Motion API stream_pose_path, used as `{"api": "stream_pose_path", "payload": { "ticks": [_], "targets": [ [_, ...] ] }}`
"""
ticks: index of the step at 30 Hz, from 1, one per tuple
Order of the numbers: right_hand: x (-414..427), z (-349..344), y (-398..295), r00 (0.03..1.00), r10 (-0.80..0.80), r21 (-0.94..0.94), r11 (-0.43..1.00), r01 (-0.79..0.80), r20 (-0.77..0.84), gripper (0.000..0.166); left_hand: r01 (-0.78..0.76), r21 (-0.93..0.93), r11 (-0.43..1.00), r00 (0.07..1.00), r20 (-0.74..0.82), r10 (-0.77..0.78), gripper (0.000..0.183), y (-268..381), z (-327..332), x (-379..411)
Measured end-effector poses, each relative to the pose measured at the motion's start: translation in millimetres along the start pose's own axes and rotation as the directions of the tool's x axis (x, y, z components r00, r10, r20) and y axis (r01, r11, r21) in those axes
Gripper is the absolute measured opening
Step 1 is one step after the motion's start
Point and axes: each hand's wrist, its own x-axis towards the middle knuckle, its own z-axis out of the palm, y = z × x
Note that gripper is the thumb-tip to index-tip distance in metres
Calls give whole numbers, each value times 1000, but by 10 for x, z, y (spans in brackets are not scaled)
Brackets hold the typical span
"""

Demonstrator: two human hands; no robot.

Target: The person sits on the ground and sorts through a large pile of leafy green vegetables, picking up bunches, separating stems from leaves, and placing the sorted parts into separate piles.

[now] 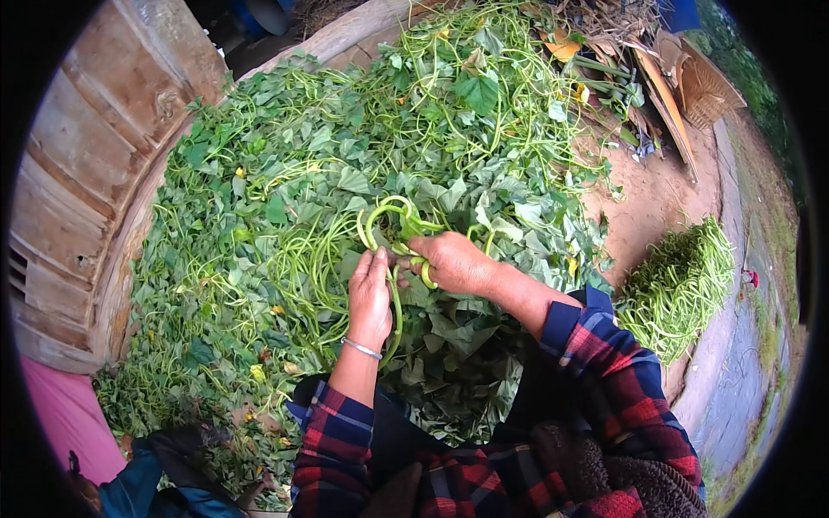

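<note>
Thick pale-green stems loop up above both hands near the middle of the view. My left hand, with a silver bangle at the wrist, pinches them between thumb and fingers, and one stem hangs down beside it. Close by on the right, my right hand is closed around the curled ends of green stems. The fingertips of the two hands nearly meet, so the exact grip is partly hidden. Beneath and around them spreads a large heap of leafy green vines, with many bare stems bunched just left of my left hand.
A neat pile of cut green stems lies at the right on the earthen floor. Behind it are a woven basket, a long wooden strip and dry husks. A wooden plank wall borders the left. Pink cloth shows at lower left.
</note>
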Motion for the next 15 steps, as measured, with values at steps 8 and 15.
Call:
{"api": "stream_pose_path", "payload": {
  "ticks": [8, 15],
  "targets": [
    [-108, 64, -378, 957, 171, -70, 985, -159, 234, 19, -78, -201, 976, 992, -118, 55, 18, 85, -83, 155],
    [-141, -207, -168, 996, 84, 98, 992, -85, 15, 17, -305, -308, 901, 952, -101, 287, 16, 730, -325, 179]
  ]
}}
